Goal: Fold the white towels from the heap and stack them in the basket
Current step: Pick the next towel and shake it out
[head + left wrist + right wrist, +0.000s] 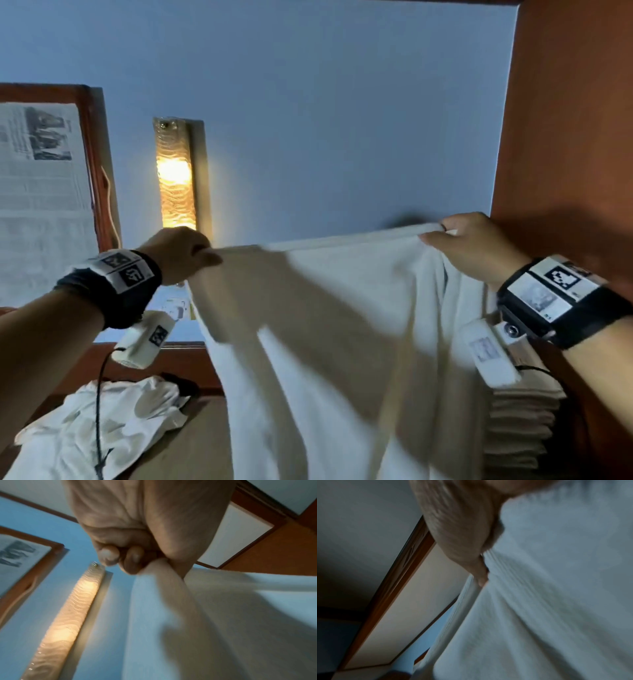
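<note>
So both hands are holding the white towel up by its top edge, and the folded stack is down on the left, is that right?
Not quite. Both the left hand and right hand do hold the white towel by its top edge, but the head view shows the folded stack on the right; the loose heap lies left.

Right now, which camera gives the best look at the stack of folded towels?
The head view. The stack of folded towels shows only there, at lower right, partly behind the held towel that the left hand and right hand stretch out. Both wrist views show only hand, held towel and walls.
</note>
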Demonstrator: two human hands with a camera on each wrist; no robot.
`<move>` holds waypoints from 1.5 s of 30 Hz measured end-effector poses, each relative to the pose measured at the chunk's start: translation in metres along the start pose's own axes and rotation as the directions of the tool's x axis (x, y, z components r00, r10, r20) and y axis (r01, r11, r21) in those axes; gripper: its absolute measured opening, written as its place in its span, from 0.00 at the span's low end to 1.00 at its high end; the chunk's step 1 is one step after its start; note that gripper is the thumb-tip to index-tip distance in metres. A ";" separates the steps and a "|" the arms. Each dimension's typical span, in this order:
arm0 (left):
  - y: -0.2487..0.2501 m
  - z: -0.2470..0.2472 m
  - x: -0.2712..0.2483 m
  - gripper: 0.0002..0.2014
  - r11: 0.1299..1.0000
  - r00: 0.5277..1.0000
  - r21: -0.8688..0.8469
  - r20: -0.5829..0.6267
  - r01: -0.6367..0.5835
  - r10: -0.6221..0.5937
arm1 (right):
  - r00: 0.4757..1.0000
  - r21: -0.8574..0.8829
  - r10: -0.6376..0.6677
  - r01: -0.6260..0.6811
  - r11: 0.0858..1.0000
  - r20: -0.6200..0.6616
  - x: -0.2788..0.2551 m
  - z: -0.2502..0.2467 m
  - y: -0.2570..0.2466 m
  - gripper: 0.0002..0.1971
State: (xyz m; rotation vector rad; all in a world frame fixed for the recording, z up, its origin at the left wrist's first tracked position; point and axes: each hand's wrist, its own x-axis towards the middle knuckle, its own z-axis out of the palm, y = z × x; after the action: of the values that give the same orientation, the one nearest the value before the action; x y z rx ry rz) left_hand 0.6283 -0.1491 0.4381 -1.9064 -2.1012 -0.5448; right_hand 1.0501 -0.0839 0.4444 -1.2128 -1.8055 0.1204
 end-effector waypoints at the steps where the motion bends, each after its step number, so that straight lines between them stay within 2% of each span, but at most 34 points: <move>1: -0.004 -0.005 -0.001 0.20 1.000 0.999 -0.009 -0.053 0.011 -0.011 | 0.999 -0.060 -0.003 0.006 0.998 0.054 -0.002 0.003 0.000 0.18; 3: 0.012 -0.014 -0.006 0.18 0.994 0.988 -0.101 -0.153 -0.051 0.035 | 0.980 -0.087 -0.048 0.066 0.994 0.195 -0.011 0.018 -0.009 0.10; 6: 0.076 -0.032 -0.021 0.11 0.910 0.936 -0.271 -0.250 -0.314 0.248 | 0.893 0.076 -0.135 0.114 0.991 0.429 -0.039 0.045 -0.051 0.30; 7: 0.097 -0.037 -0.027 0.09 0.864 0.911 -0.309 -0.250 -0.397 0.328 | 0.874 0.128 -0.174 0.129 0.983 0.453 -0.046 0.056 -0.061 0.30; 9: 0.122 -0.041 -0.032 0.08 0.800 0.882 -0.372 -0.213 -0.470 0.419 | 0.870 0.160 -0.256 0.206 0.965 0.421 -0.052 0.071 -0.074 0.20; 10: 0.123 -0.039 -0.030 0.09 0.801 0.891 -0.392 -0.187 -0.453 0.413 | 0.884 0.141 -0.272 0.235 0.962 0.381 -0.050 0.072 -0.072 0.21; 12: 0.111 -0.030 -0.028 0.13 0.859 0.926 -0.350 -0.089 -0.374 0.367 | 0.919 0.093 -0.255 0.238 0.967 0.302 -0.042 0.066 -0.066 0.25; 14: 0.091 -0.011 -0.030 0.18 0.929 0.933 -0.174 0.096 -0.328 0.347 | 0.947 0.085 -0.219 0.204 0.975 0.234 -0.032 0.053 -0.054 0.24; 16: 0.072 0.010 -0.036 0.16 0.957 0.921 -0.058 0.262 -0.283 0.288 | 0.971 0.123 -0.158 0.137 0.983 0.179 -0.021 0.041 -0.039 0.22; 18: 0.051 0.022 -0.033 0.15 0.973 0.928 -0.084 0.293 -0.214 0.229 | 0.980 0.159 -0.138 0.115 0.981 0.141 -0.015 0.035 -0.028 0.21; 20: 0.029 0.023 -0.026 0.18 0.972 0.955 -0.184 0.230 -0.145 0.186 | 0.985 0.137 -0.124 0.108 0.985 0.120 -0.011 0.034 -0.018 0.27; 22: 0.017 0.019 -0.019 0.17 0.912 0.986 -0.398 0.084 -0.103 0.147 | 0.988 0.094 -0.113 0.103 0.990 0.108 -0.009 0.034 -0.011 0.26; 24: 0.017 0.017 -0.018 0.10 0.784 0.996 -0.615 -0.071 -0.087 0.055 | 0.987 0.086 -0.087 0.076 0.993 0.132 -0.010 0.036 -0.007 0.23; 27: 0.036 0.017 -0.018 0.12 0.548 0.978 -0.831 -0.183 -0.097 -0.104 | 0.964 0.015 -0.065 0.063 0.998 0.259 -0.020 0.043 -0.011 0.21; 28: 0.045 0.015 -0.019 0.12 0.515 0.966 -0.850 -0.215 -0.112 -0.144 | 0.946 -0.014 -0.066 0.074 0.997 0.316 -0.025 0.046 -0.015 0.19; 30: 0.072 0.009 -0.024 0.16 0.575 0.948 -0.802 -0.288 -0.163 -0.133 | 0.909 0.013 -0.107 0.111 0.994 0.403 -0.037 0.055 -0.026 0.14; 31: 0.085 0.007 -0.028 0.16 0.597 0.947 -0.776 -0.311 -0.203 -0.082 | 0.888 0.068 -0.142 0.125 0.990 0.436 -0.045 0.058 -0.035 0.15; 34: 0.122 -0.001 -0.042 0.15 0.590 0.935 -0.731 -0.330 -0.342 0.134 | 0.834 0.144 -0.218 0.168 0.975 0.507 -0.061 0.072 -0.052 0.19; 35: 0.129 -0.001 -0.044 0.14 0.600 0.925 -0.705 -0.322 -0.377 0.202 | 0.833 0.136 -0.232 0.188 0.973 0.503 -0.064 0.076 -0.054 0.16; 36: 0.133 -0.002 -0.045 0.13 0.602 0.916 -0.690 -0.315 -0.401 0.249 | 0.841 0.136 -0.234 0.191 0.972 0.488 -0.066 0.079 -0.055 0.10; 37: 0.135 -0.001 -0.045 0.11 0.593 0.909 -0.689 -0.314 -0.416 0.273 | 0.850 0.152 -0.235 0.184 0.971 0.472 -0.067 0.079 -0.055 0.07; 38: 0.135 -0.002 -0.045 0.08 0.578 0.911 -0.704 -0.307 -0.412 0.275 | 0.858 0.163 -0.236 0.180 0.970 0.456 -0.067 0.077 -0.053 0.12; 40: 0.127 -0.001 -0.042 0.07 0.578 0.918 -0.713 -0.299 -0.396 0.260 | 0.878 0.164 -0.227 0.172 0.971 0.422 -0.066 0.072 -0.047 0.16; 43: 0.108 0.011 -0.033 0.07 0.731 0.918 -0.559 -0.291 -0.392 0.269 | 0.875 0.206 -0.249 0.176 0.962 0.414 -0.067 0.065 -0.043 0.14; 45: 0.104 0.019 -0.030 0.09 0.784 0.908 -0.466 -0.294 -0.410 0.299 | 0.847 0.235 -0.273 0.181 0.955 0.457 -0.077 0.068 -0.046 0.11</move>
State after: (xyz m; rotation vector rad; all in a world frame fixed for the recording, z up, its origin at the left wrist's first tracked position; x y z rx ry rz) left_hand 0.7356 -0.1604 0.4186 -2.3290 -1.4930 -1.2558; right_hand 0.9754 -0.1399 0.3816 -0.8720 -2.3041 0.4825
